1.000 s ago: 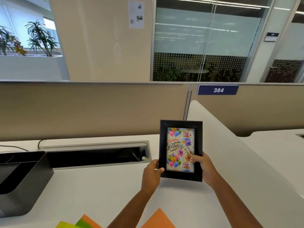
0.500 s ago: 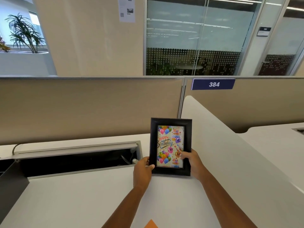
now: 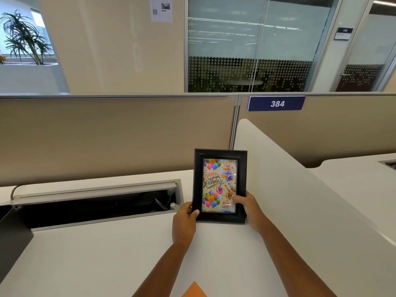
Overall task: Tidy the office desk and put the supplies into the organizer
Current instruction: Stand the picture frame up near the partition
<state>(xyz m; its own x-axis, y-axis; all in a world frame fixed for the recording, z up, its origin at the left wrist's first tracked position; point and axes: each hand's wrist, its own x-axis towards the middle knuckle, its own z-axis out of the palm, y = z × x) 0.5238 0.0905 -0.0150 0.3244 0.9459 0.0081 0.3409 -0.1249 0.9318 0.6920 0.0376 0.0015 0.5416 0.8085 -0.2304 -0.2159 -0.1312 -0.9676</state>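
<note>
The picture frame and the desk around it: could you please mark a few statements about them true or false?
1. The left hand and the right hand both hold the picture frame upright. True.
2. The frame's picture reads "Happy Birthday". True.
3. The blue sign on the partition reads 348. False: it reads 384.
4. The cable trough left of the frame is covered. False: it is open.
5. The frame's border is white. False: it is black.
</note>
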